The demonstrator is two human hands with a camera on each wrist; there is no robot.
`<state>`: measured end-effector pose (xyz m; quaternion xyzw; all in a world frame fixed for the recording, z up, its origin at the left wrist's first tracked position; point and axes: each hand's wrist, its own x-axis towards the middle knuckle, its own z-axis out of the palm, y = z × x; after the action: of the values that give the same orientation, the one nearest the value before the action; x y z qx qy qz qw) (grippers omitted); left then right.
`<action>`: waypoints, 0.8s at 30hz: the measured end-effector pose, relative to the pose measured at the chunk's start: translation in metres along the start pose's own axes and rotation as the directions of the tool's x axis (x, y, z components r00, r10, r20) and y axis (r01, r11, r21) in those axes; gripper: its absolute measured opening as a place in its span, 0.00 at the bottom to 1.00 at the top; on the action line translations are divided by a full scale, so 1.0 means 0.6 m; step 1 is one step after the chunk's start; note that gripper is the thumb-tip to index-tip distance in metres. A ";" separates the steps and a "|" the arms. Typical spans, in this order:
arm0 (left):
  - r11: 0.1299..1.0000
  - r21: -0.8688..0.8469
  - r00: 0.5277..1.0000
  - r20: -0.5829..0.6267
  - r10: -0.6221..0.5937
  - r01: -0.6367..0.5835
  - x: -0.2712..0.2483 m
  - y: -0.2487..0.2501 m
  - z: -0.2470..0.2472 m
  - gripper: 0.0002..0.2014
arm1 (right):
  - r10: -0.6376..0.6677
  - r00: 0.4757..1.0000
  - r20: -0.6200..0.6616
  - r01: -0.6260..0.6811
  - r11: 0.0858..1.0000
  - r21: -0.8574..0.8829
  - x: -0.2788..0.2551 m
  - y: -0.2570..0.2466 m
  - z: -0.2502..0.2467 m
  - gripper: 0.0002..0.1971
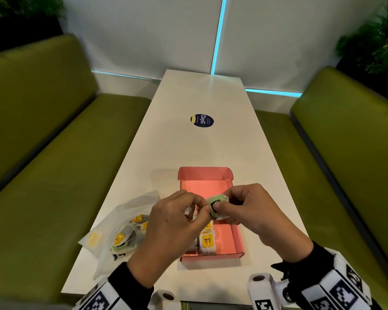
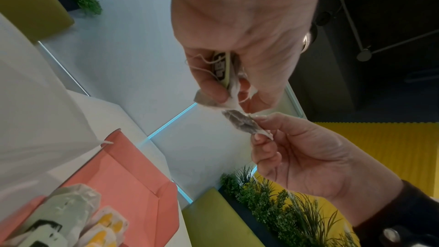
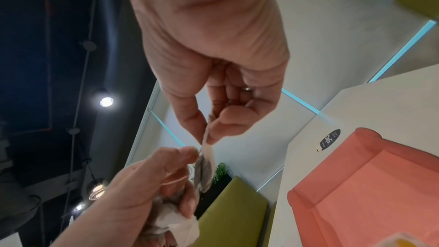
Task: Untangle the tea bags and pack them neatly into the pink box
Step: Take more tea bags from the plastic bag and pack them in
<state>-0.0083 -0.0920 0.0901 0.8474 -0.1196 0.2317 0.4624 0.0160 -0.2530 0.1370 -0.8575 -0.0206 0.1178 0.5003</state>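
Two hands meet just above the open pink box: the left hand pinches one tea bag, the right hand pinches a green-tagged tea bag. Several packed tea bags stand in the box's near end; left of the box lies a clear pouch with more.

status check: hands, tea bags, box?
Left hand and right hand each pinch a tea bag above the pink box. A few bags packed. Rest in plastic bag. Nothing blocking.
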 end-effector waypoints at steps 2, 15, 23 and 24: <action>1.000 -0.009 1.000 0.006 -0.006 0.006 -0.003 -0.003 0.003 0.10 | -0.017 1.000 -0.010 0.017 0.999 -0.045 0.001 0.002 0.005 0.03; 0.924 -0.005 0.911 0.169 -0.376 0.382 -0.024 -0.077 -0.019 0.12 | -0.176 0.962 0.207 0.237 0.916 -0.322 0.058 0.041 0.031 0.08; 0.823 0.375 0.777 0.315 -0.546 0.426 -0.080 -0.110 0.012 0.07 | -0.042 0.872 0.487 0.384 0.675 -0.630 0.093 0.116 0.106 0.08; 0.812 0.422 0.777 0.309 -0.548 0.404 -0.087 -0.113 0.019 0.12 | -0.022 0.869 0.495 0.376 0.680 -0.629 0.092 0.120 0.113 0.08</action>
<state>-0.0216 -0.0652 0.0090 0.9440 0.0469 -0.0645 0.3201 0.0488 -0.2227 0.0331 -0.9233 -0.2752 0.2379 0.1229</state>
